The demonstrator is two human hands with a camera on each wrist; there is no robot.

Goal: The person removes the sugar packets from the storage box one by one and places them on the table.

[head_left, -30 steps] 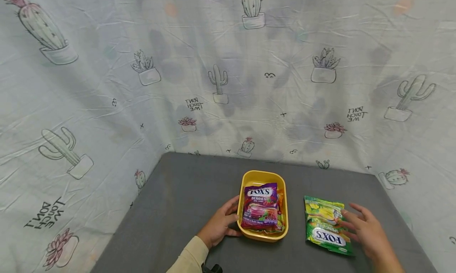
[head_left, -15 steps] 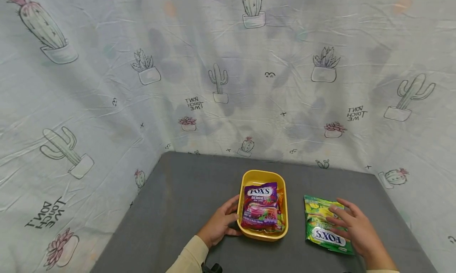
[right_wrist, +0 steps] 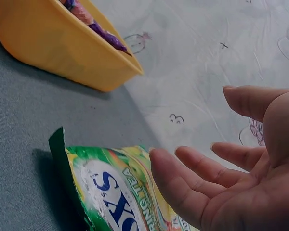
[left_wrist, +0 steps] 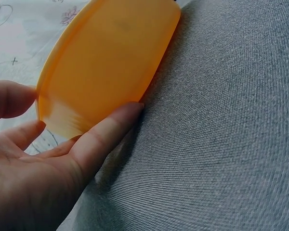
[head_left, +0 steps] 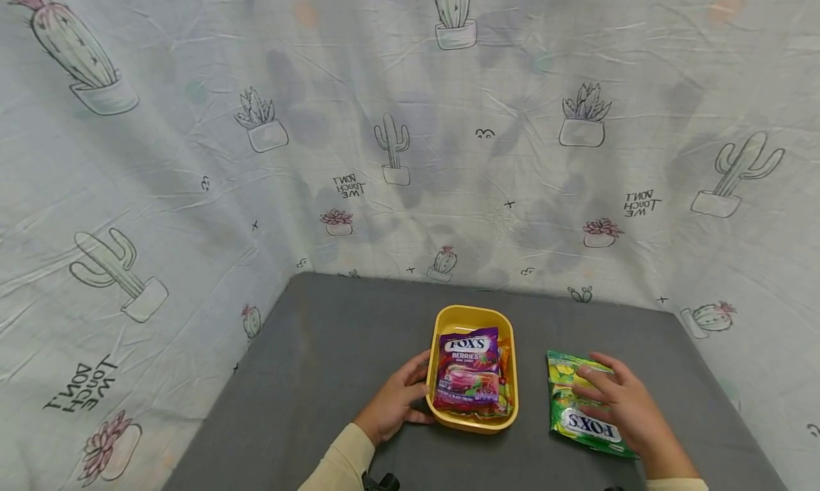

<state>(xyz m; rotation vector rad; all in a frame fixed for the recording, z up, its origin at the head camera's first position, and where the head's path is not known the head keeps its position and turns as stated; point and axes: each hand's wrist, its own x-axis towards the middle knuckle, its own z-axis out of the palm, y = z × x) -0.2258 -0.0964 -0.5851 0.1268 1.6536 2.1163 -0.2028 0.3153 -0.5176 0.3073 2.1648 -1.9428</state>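
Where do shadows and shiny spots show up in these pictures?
Left wrist view: pale sheen on the yellow tray near the left hand, dark shadow beside that hand on the gray surface; right wrist view: shadow alongside the green packet; head view: soft shading in the backdrop.

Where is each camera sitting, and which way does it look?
Head: worn on the head, looking forward and down at the yellow tub, green bag and cactus cloth; left hand, right hand and sleeves show.
Left wrist: on that wrist, looking along the left hand at the yellow tub's outside; only that hand shows.
Right wrist: on that wrist, looking past the right hand, which shows, toward the green bag.
Shared: head and right wrist both show the green bag.
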